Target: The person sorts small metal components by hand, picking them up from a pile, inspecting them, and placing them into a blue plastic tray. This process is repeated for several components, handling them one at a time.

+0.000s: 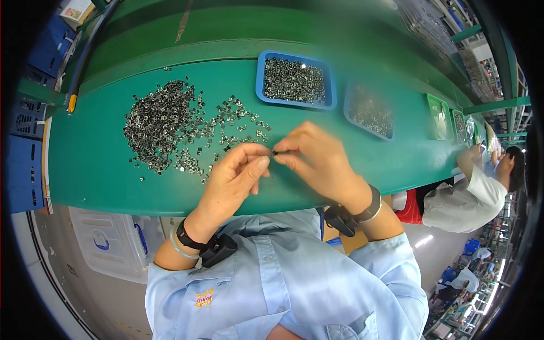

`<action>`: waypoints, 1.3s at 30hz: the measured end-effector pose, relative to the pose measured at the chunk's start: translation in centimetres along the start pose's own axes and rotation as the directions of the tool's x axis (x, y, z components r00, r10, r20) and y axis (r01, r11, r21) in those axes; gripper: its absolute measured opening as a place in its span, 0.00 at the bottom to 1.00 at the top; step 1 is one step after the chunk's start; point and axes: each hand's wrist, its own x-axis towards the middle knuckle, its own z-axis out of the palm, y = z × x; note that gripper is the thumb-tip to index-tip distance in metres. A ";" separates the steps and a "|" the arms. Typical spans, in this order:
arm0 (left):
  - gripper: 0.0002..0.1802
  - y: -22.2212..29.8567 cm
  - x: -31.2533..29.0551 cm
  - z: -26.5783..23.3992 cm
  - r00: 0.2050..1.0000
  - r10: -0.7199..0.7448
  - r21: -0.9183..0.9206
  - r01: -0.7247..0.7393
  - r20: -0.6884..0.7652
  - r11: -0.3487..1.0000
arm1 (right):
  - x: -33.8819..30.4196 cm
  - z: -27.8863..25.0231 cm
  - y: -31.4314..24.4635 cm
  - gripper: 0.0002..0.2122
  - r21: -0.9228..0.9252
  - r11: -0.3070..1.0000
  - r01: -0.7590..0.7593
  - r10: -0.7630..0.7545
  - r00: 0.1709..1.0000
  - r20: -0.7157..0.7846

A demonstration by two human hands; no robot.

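My two hands meet over the near part of the green tabletop. Between the thumb and index finger of my right hand is a tiny dark part. My left hand is closed, its thumb and fingertips almost touching that part; whatever it may hold is hidden. Beyond my left hand lies a large heap of small black-and-silver metal parts. A looser scatter of the same kind spreads from the heap toward my fingers.
A blue tray of similar parts stands at the back, beside a blurred translucent tray. Farther right are a green tray and a seated co-worker in a pale top. A lidded clear plastic box sits below the table's left edge.
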 end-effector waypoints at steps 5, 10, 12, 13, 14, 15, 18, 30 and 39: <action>0.10 -0.1 0.2 0.3 0.992 -0.071 -0.262 0.097 0.104 0.960 | -0.7 0.2 -0.5 0.11 -0.090 0.979 0.183 -0.188 0.981 -0.052; 0.11 -0.4 0.3 0.3 0.986 -0.090 -0.420 0.141 0.139 0.897 | -1.2 1.4 -0.3 0.09 -0.134 0.970 0.201 -0.222 0.960 -0.172; 0.11 -0.3 0.1 0.3 0.985 -0.098 -0.423 0.150 0.142 0.894 | -1.1 1.5 -0.4 0.09 -0.168 0.964 0.207 -0.236 0.956 -0.172; 0.11 -0.3 0.1 0.2 0.984 -0.105 -0.430 0.158 0.146 0.889 | -1.1 1.5 -0.4 0.09 -0.205 0.955 0.213 -0.249 0.954 -0.167; 0.11 -0.3 0.0 0.2 0.982 -0.111 -0.437 0.167 0.150 0.884 | -1.1 1.5 -0.5 0.10 -0.242 0.945 0.218 -0.261 0.952 -0.161; 0.11 -0.2 0.0 0.1 0.982 -0.113 -0.434 0.168 0.150 0.885 | -1.1 1.4 -0.6 0.10 -0.241 0.946 0.217 -0.260 0.951 -0.164; 0.12 0.3 -0.2 0.1 0.985 -0.112 -0.397 0.156 0.131 0.904 | -0.9 1.3 -1.1 0.12 -0.295 0.923 0.245 -0.291 0.949 -0.123; 0.13 -0.1 -0.4 -0.2 0.996 -0.059 -0.324 0.076 0.060 0.943 | -0.9 2.2 -1.3 0.12 -0.179 0.964 0.197 -0.230 0.954 -0.191; 0.11 0.5 -0.6 0.3 0.997 -0.050 -0.362 0.070 0.066 0.929 | -1.1 1.7 -1.2 0.11 -0.207 0.949 0.240 -0.280 0.941 -0.193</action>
